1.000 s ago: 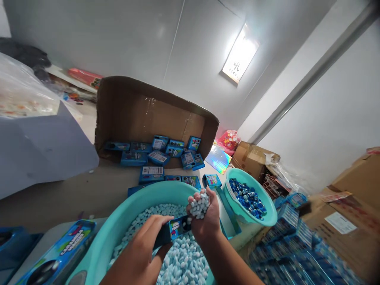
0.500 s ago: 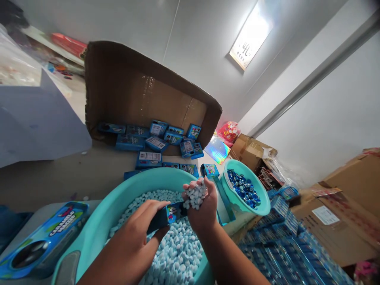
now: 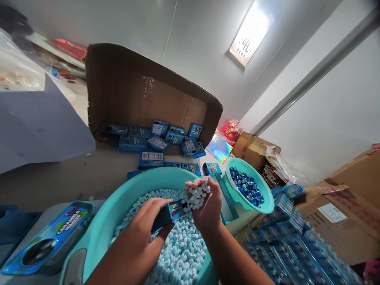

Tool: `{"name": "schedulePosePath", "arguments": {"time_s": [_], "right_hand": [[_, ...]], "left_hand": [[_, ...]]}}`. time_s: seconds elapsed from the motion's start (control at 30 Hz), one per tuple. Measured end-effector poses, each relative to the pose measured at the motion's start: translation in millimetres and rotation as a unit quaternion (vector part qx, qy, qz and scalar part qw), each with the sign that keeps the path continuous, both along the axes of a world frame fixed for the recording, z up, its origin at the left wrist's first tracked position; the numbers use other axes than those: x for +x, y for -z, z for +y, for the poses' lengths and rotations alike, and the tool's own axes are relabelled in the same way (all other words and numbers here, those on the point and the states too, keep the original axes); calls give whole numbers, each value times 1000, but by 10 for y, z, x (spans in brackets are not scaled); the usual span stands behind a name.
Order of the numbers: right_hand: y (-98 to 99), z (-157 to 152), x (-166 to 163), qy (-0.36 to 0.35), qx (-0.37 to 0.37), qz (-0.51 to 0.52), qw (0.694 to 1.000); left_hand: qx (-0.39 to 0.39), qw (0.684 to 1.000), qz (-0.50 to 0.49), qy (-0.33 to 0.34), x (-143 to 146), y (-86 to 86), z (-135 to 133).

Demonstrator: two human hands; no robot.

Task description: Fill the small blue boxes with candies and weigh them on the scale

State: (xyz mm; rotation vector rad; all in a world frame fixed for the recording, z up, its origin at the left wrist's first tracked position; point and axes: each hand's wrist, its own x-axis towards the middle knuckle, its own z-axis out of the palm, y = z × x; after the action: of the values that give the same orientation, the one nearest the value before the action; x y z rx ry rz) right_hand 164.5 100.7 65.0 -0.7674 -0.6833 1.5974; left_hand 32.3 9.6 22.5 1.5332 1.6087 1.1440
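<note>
My left hand (image 3: 141,231) grips a small blue candy box (image 3: 172,210) over the big teal basin (image 3: 117,209) filled with pale blue and white candies (image 3: 181,253). My right hand (image 3: 207,208) is cupped around a heap of white candies (image 3: 197,194), held right at the open end of the box. Both hands hover above the candy pile in the basin.
A smaller teal basin (image 3: 265,208) of dark blue discs sits to the right. Filled blue boxes (image 3: 162,138) lie in and before a tipped cardboard carton (image 3: 124,91). Stacked flat blue boxes (image 3: 285,253) lie at lower right, a blue tin (image 3: 50,239) at lower left, cardboard cartons (image 3: 341,206) at right.
My right hand has tilted the candies closer to the box opening. The view shifted slightly; both hands stay over the basin.
</note>
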Motion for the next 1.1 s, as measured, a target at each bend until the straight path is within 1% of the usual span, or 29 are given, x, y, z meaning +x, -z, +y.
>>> {"name": "schedulePosePath", "arguments": {"time_s": [0.13,0.27,0.4,0.47,0.53,0.7,0.83,0.97,1.1], "right_hand": [[-8,-15,-26,-3,24,-11,1000],[-19,-46,-61,-2,57,-49,997],[-3,-63,-67,1,102,-60,993],[1,-60,-63,-1,106,-61,993],[-5,-55,-58,0,101,-61,993],[-22,-51,-38,-7,109,-48,993],[-6,-52,-2,-12,117,-48,992],[-3,-39,22,-1,111,-56,992],[-21,-41,24,-5,126,-57,990]], "left_hand": [[10,1000,5,-8,-5,-6,-14],[20,1000,16,3,-17,-29,-11],[31,999,15,15,-25,-34,9],[52,998,22,33,-32,-19,13],[71,997,19,37,-40,2,14],[37,998,-8,41,-56,39,11],[57,998,13,35,-39,11,1],[38,998,7,43,-21,-33,-5],[63,997,33,29,-27,1,0]]}}
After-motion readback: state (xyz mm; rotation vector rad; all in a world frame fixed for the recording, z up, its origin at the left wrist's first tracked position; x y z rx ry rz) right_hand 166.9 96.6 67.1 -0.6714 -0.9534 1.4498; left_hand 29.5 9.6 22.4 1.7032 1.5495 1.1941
